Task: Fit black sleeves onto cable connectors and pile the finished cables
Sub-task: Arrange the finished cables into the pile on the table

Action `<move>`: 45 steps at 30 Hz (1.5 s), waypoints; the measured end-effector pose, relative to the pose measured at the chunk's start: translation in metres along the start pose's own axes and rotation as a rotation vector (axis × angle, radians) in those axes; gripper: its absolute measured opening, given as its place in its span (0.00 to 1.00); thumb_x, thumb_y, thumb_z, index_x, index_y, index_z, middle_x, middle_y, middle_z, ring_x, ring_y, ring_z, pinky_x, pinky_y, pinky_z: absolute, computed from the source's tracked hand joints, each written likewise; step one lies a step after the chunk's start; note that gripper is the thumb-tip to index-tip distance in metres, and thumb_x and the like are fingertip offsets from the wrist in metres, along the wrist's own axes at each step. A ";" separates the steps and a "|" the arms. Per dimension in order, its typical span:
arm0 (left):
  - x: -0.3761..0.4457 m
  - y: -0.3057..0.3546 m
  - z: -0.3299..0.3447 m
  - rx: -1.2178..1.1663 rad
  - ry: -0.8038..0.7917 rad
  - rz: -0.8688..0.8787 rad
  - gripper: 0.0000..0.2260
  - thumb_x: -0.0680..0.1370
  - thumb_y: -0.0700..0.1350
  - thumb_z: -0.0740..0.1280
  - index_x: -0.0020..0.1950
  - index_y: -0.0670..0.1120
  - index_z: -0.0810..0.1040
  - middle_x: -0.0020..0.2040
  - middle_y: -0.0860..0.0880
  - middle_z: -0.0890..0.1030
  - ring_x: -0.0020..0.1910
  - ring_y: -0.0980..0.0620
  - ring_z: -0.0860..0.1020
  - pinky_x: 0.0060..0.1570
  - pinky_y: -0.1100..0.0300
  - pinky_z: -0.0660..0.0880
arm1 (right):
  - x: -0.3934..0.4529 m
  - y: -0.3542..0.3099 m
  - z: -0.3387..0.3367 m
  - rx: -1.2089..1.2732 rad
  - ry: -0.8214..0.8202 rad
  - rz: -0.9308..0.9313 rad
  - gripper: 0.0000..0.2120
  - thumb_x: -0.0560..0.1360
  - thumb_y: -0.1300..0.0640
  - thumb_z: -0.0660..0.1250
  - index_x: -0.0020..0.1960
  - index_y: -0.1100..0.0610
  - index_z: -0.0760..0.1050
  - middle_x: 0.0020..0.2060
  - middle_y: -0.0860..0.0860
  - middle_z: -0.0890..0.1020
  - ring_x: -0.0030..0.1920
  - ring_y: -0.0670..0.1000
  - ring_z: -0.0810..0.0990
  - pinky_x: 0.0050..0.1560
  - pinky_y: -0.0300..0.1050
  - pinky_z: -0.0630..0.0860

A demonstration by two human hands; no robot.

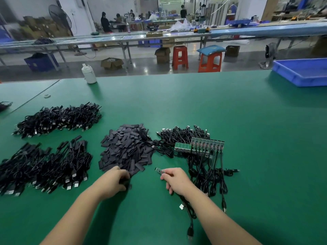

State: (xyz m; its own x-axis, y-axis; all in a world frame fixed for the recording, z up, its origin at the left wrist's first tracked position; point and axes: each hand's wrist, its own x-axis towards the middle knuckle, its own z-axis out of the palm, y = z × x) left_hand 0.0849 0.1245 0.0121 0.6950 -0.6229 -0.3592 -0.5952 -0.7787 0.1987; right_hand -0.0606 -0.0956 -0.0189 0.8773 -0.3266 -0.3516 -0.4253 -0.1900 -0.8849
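- Far left on the green table (203, 106) lie two heaps of finished cables: the rear pile (58, 119) sits further back, and the front pile (44, 167) lies nearer the person, its plugs pointing toward the table's near edge.
- Behind them, close to the table's far edge, a white bottle (89, 74) stands upright.
- In the middle is the sleeve heap (126, 149) — a loose mound of flat black sleeves, between the finished piles and the unfinished cables.
- The left hand (115, 183) rests at the near edge of that heap, fingers curled down onto dark sleeves; whether it actually pinches one I cannot tell, since the fingertips are hidden.
- The right hand (177, 180) is just to the right, clear of the heap, gripping a small green connector board (160, 171) between thumb and forefinger; the board's tip points toward the sleeves, and its black cable (189, 220) trails under the wrist toward the near edge.
- Right of the sleeves is the tangle of unfinished cables (182, 137), with a row of green boards (200, 145) lying side by side on top — their leads run down toward the person.
- At the far right corner sits a blue tray (300, 72).
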 end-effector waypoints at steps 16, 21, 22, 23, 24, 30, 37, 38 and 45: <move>-0.002 0.035 0.002 -0.581 0.376 0.073 0.06 0.77 0.45 0.71 0.43 0.53 0.77 0.38 0.53 0.81 0.39 0.54 0.80 0.40 0.59 0.75 | 0.000 0.018 -0.032 -0.033 -0.068 0.039 0.15 0.82 0.60 0.60 0.69 0.54 0.71 0.43 0.48 0.86 0.27 0.44 0.68 0.31 0.39 0.69; 0.004 0.078 0.024 -0.860 0.230 0.097 0.06 0.79 0.39 0.68 0.50 0.49 0.83 0.29 0.52 0.80 0.24 0.58 0.73 0.28 0.67 0.70 | -0.002 0.021 -0.032 0.032 -0.100 0.054 0.12 0.82 0.61 0.60 0.64 0.58 0.75 0.45 0.52 0.86 0.25 0.44 0.65 0.26 0.37 0.64; 0.006 0.082 0.031 -0.870 0.190 0.082 0.07 0.79 0.38 0.68 0.51 0.48 0.83 0.29 0.51 0.80 0.25 0.57 0.73 0.30 0.66 0.71 | -0.003 0.021 -0.031 0.056 -0.100 0.061 0.11 0.83 0.61 0.60 0.64 0.58 0.75 0.44 0.52 0.86 0.24 0.45 0.64 0.25 0.37 0.63; 0.008 0.085 0.037 -0.853 0.164 0.074 0.07 0.79 0.38 0.69 0.54 0.47 0.83 0.32 0.51 0.80 0.27 0.56 0.74 0.32 0.65 0.72 | -0.004 0.021 -0.031 0.071 -0.100 0.068 0.11 0.83 0.60 0.61 0.63 0.57 0.75 0.44 0.52 0.85 0.24 0.45 0.64 0.24 0.37 0.62; 0.010 0.086 0.042 -0.804 0.159 0.070 0.09 0.79 0.38 0.69 0.58 0.46 0.83 0.37 0.51 0.80 0.31 0.56 0.76 0.37 0.65 0.73 | -0.005 0.020 -0.031 0.078 -0.101 0.072 0.11 0.83 0.60 0.60 0.63 0.57 0.76 0.43 0.52 0.85 0.24 0.45 0.64 0.23 0.36 0.61; 0.017 0.087 0.059 -0.456 0.241 0.135 0.17 0.80 0.44 0.67 0.69 0.48 0.75 0.52 0.53 0.73 0.53 0.56 0.72 0.54 0.68 0.64 | -0.009 0.017 -0.030 0.115 -0.106 0.086 0.11 0.83 0.61 0.60 0.64 0.58 0.75 0.42 0.53 0.83 0.25 0.45 0.64 0.23 0.36 0.62; 0.017 0.092 0.067 -0.108 0.294 0.155 0.14 0.83 0.54 0.58 0.68 0.59 0.74 0.50 0.53 0.74 0.50 0.49 0.78 0.43 0.57 0.71 | -0.009 0.017 -0.029 0.109 -0.109 0.070 0.12 0.83 0.61 0.60 0.64 0.57 0.76 0.40 0.51 0.81 0.25 0.45 0.65 0.24 0.38 0.63; 0.017 0.092 0.066 -0.074 0.292 0.154 0.15 0.83 0.54 0.57 0.68 0.59 0.73 0.50 0.53 0.74 0.50 0.49 0.78 0.42 0.57 0.71 | -0.009 0.017 -0.029 0.107 -0.109 0.070 0.12 0.83 0.61 0.60 0.64 0.56 0.77 0.40 0.50 0.81 0.25 0.45 0.65 0.24 0.38 0.63; 0.021 0.088 0.063 0.050 0.238 0.212 0.15 0.82 0.53 0.59 0.65 0.48 0.72 0.54 0.49 0.71 0.50 0.45 0.78 0.47 0.52 0.75 | -0.009 0.017 -0.029 0.097 -0.105 0.064 0.12 0.83 0.62 0.60 0.63 0.55 0.77 0.41 0.50 0.82 0.25 0.44 0.66 0.25 0.38 0.64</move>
State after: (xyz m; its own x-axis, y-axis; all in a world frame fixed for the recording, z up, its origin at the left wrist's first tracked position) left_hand 0.0217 0.0477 -0.0352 0.6248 -0.7755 -0.0903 -0.7518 -0.6288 0.1987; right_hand -0.0821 -0.1223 -0.0221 0.8696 -0.2352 -0.4341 -0.4624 -0.0798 -0.8831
